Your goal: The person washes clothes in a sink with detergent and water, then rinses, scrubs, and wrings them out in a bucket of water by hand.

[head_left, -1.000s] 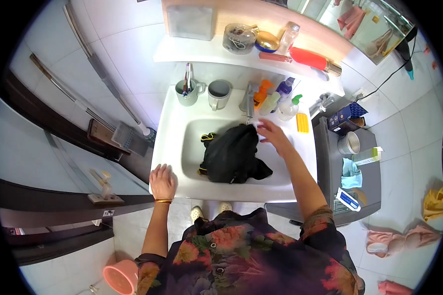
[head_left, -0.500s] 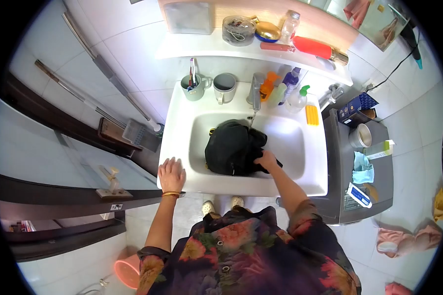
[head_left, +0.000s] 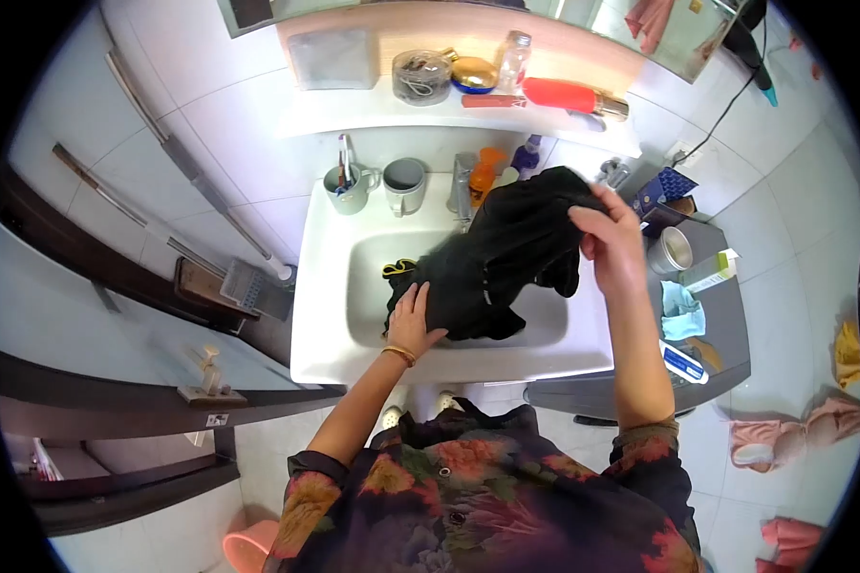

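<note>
A black cloth bag [head_left: 492, 253], limp and with a yellow-trimmed loop [head_left: 399, 268] at its left end, lies partly in the white sink [head_left: 363, 306]. My right hand [head_left: 613, 234] is closed on its upper right end and holds that end raised above the basin. My left hand [head_left: 413, 323] rests on the bag's lower left side, its fingers stretched out. The lifted cloth hides part of the basin and some of the bottles behind it. Behind the bag stands the faucet [head_left: 462, 181], partly covered.
Along the sink's back edge are a cup with toothbrushes [head_left: 351, 191], a grey mug [head_left: 405, 186] and an orange bottle [head_left: 485, 174]. A shelf [head_left: 354, 110] with jars and bottles hangs above. On the right, a dark machine top [head_left: 726, 334] carries a white cup [head_left: 674, 250] and a tube [head_left: 683, 363].
My right hand has raised the bag's right end up and to the right. The left hand has moved from the sink's front left corner onto the bag. The view has shifted slightly.
</note>
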Action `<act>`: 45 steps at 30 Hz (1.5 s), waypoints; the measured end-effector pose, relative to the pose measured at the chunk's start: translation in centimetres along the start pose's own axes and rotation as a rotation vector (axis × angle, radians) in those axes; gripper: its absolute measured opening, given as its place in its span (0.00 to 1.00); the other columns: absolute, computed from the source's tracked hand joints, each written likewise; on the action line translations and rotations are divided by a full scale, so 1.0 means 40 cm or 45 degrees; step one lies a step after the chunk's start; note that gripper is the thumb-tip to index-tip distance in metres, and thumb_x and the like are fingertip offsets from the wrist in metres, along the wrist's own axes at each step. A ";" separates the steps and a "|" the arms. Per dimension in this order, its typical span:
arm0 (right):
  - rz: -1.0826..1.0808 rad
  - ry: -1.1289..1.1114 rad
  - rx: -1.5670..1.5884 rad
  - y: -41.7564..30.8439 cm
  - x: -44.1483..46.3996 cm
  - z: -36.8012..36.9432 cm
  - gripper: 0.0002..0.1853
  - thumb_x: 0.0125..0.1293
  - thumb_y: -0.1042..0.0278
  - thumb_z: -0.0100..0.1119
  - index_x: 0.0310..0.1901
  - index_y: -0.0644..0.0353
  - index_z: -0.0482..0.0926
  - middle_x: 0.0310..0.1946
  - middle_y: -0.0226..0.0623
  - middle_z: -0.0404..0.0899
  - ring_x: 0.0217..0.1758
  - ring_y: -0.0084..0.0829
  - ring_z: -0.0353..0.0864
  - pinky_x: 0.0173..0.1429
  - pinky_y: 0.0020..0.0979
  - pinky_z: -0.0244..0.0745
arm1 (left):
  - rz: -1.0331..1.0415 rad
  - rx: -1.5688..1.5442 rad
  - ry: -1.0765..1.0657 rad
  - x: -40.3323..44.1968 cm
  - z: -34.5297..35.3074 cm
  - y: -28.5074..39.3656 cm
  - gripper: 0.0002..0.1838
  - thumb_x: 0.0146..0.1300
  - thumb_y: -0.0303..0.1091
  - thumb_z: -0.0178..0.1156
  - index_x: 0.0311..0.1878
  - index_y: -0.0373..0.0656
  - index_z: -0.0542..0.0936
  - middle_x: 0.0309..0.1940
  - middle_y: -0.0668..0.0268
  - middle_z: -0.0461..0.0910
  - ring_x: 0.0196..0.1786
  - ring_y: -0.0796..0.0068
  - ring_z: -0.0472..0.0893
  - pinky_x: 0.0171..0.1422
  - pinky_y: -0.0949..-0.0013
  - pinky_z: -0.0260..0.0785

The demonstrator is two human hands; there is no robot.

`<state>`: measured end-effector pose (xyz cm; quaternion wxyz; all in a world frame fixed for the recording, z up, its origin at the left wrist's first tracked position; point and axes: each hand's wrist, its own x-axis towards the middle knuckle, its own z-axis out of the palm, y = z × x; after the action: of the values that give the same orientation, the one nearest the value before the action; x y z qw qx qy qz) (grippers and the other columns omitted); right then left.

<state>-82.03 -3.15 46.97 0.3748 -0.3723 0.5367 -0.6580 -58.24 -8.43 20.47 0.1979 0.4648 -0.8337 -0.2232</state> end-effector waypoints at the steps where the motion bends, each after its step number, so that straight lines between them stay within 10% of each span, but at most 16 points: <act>1: -0.021 -0.036 0.037 -0.028 -0.004 -0.013 0.19 0.50 0.75 0.63 0.46 0.65 0.75 0.24 0.25 0.75 0.16 0.13 0.64 0.19 0.15 0.55 | 0.010 -0.007 -0.002 0.009 0.016 0.000 0.51 0.42 0.44 0.70 0.68 0.50 0.51 0.64 0.55 0.58 0.65 0.52 0.59 0.66 0.55 0.55; 4: -0.104 0.023 0.070 -0.081 -0.023 -0.032 0.18 0.51 0.76 0.61 0.46 0.65 0.74 0.26 0.26 0.76 0.17 0.11 0.65 0.19 0.13 0.56 | 0.033 0.043 -0.027 0.025 0.069 -0.016 0.42 0.43 0.43 0.69 0.64 0.52 0.61 0.59 0.59 0.66 0.63 0.54 0.63 0.64 0.54 0.57; 7: -0.157 0.061 0.063 -0.098 -0.007 -0.070 0.17 0.52 0.77 0.59 0.46 0.66 0.73 0.28 0.28 0.78 0.18 0.11 0.67 0.19 0.12 0.58 | 0.147 0.025 -0.292 0.042 0.138 -0.047 0.12 0.51 0.37 0.60 0.41 0.50 0.78 0.37 0.62 0.78 0.45 0.59 0.76 0.50 0.58 0.69; 12: -0.277 0.225 -0.100 -0.130 0.032 -0.170 0.18 0.51 0.73 0.62 0.46 0.65 0.74 0.25 0.25 0.76 0.17 0.11 0.65 0.21 0.13 0.56 | 0.077 -0.839 0.388 0.118 0.020 -0.101 0.09 0.55 0.26 0.56 0.41 0.43 0.76 0.34 0.59 0.77 0.36 0.62 0.77 0.43 0.65 0.70; 17: -0.409 0.291 -0.091 -0.193 0.052 -0.258 0.16 0.54 0.71 0.60 0.45 0.64 0.73 0.26 0.26 0.75 0.17 0.12 0.64 0.20 0.14 0.56 | 0.133 -0.802 0.563 0.197 -0.454 0.042 0.06 0.60 0.23 0.52 0.41 0.37 0.73 0.30 0.70 0.73 0.34 0.80 0.72 0.41 0.75 0.67; 26: -0.620 0.418 0.069 -0.317 0.067 -0.230 0.13 0.59 0.67 0.58 0.43 0.63 0.76 0.32 0.27 0.76 0.25 0.14 0.69 0.24 0.16 0.55 | 0.404 -1.126 0.686 0.263 -0.711 0.296 0.06 0.63 0.24 0.50 0.42 0.37 0.74 0.29 0.74 0.72 0.32 0.86 0.70 0.38 0.81 0.64; 30: -0.336 0.343 0.122 -0.228 0.108 -0.252 0.14 0.57 0.61 0.60 0.41 0.62 0.77 0.32 0.30 0.78 0.16 0.17 0.69 0.17 0.15 0.61 | 0.399 -0.677 0.749 0.306 -0.708 0.291 0.07 0.64 0.27 0.50 0.42 0.39 0.75 0.28 0.66 0.76 0.32 0.79 0.75 0.40 0.75 0.68; 33: -0.156 0.306 -0.222 -0.024 0.106 -0.196 0.20 0.55 0.56 0.63 0.43 0.60 0.73 0.25 0.30 0.75 0.14 0.17 0.69 0.15 0.16 0.63 | 0.544 0.074 0.479 0.363 -0.494 0.074 0.16 0.57 0.30 0.56 0.50 0.42 0.73 0.40 0.51 0.76 0.45 0.47 0.74 0.49 0.56 0.68; 36: 0.447 0.187 -0.286 0.319 0.102 -0.318 0.27 0.57 0.57 0.60 0.55 0.61 0.66 0.28 0.34 0.76 0.17 0.22 0.71 0.19 0.23 0.68 | 0.188 -0.003 0.184 0.243 -0.367 -0.060 0.25 0.54 0.30 0.59 0.57 0.41 0.68 0.51 0.48 0.70 0.54 0.49 0.70 0.55 0.57 0.66; 45: 0.779 -0.060 -0.550 0.616 -0.040 -0.413 0.15 0.60 0.62 0.52 0.45 0.60 0.76 0.32 0.32 0.79 0.22 0.21 0.74 0.26 0.22 0.71 | -0.270 -0.266 -0.042 -0.129 -0.244 -0.256 0.18 0.55 0.30 0.61 0.49 0.39 0.74 0.46 0.54 0.74 0.43 0.58 0.77 0.48 0.64 0.71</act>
<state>-93.77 1.80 20.11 0.4790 -0.2803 0.7407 -0.3786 -43.45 -10.61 22.20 0.2066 0.5234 -0.7553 -0.3360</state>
